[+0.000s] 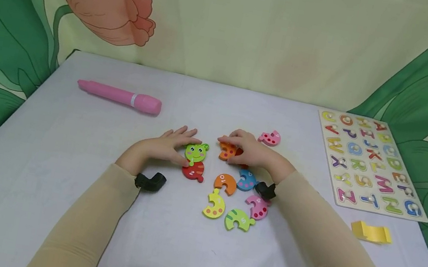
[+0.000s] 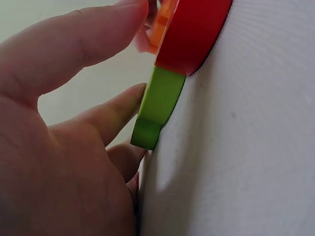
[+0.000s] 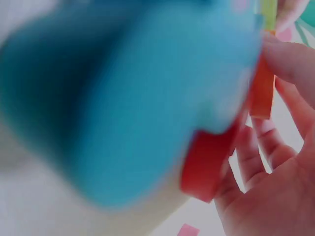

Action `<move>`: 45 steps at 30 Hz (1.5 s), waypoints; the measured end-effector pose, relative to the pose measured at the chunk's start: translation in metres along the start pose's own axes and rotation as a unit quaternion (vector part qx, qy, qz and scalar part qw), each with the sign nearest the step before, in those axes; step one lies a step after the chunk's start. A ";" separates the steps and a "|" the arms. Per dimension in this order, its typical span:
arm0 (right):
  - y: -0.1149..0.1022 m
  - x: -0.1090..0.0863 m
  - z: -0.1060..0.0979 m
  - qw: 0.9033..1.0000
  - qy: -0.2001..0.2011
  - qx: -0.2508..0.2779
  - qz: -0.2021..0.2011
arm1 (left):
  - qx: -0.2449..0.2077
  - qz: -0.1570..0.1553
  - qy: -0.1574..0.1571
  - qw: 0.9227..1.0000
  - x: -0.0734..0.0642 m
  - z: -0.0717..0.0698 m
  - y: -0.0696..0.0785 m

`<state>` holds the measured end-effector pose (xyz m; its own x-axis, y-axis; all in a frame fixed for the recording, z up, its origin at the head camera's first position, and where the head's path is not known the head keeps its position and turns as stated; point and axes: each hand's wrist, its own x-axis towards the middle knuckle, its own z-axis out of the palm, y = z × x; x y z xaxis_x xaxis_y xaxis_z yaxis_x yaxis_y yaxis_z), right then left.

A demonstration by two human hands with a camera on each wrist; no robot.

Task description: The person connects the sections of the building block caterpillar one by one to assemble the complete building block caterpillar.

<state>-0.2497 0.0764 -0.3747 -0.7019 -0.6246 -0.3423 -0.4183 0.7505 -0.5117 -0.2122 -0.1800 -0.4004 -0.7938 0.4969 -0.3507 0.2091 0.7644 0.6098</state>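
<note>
My left hand [image 1: 164, 147] rests its thumb and index finger on a green smiling caterpillar-head piece [image 1: 196, 152], its fingers fairly straight. A red number piece [image 1: 192, 171] is joined below the head. To the right, my right hand [image 1: 251, 150] pinches an orange dotted puzzle piece [image 1: 227, 151] between thumb and fingers. A red piece [image 3: 206, 162] lies right by that hand, mostly covered by it in the head view. In the left wrist view, the green piece [image 2: 160, 101] shows edge-on with the index fingertip at its face. A blurred blue piece [image 3: 162, 108] fills the right wrist view's foreground.
Below my right hand lie orange [image 1: 226, 183], blue [image 1: 247, 180], yellow [image 1: 215, 204], pink [image 1: 258, 207] and green [image 1: 239, 219] pieces; another pink piece [image 1: 270, 137] lies beyond. A pink marker-shaped stick [image 1: 117, 95] lies back left, an alphabet board [image 1: 367, 165] and yellow block [image 1: 371, 232] right.
</note>
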 end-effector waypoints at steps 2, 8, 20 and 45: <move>-0.003 -0.003 -0.001 1.000 0.003 0.013 0.004 | 0.001 -0.002 0.000 1.000 0.000 0.000 0.000; -0.014 -0.014 -0.002 0.999 0.016 0.039 0.014 | 0.003 -0.001 -0.003 1.000 -0.001 0.000 0.000; -0.037 -0.032 0.011 0.996 0.009 0.079 -0.039 | 0.004 0.005 0.001 1.000 -0.001 0.000 0.000; -0.057 -0.036 0.035 0.997 -0.041 0.050 -0.049 | -0.002 0.031 0.005 0.999 -0.004 -0.002 0.001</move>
<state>-0.1805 0.0481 -0.3610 -0.6090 -0.7130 -0.3474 -0.4201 0.6615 -0.6212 -0.2102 -0.1820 -0.3976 -0.7854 0.5390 -0.3044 0.2563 0.7307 0.6327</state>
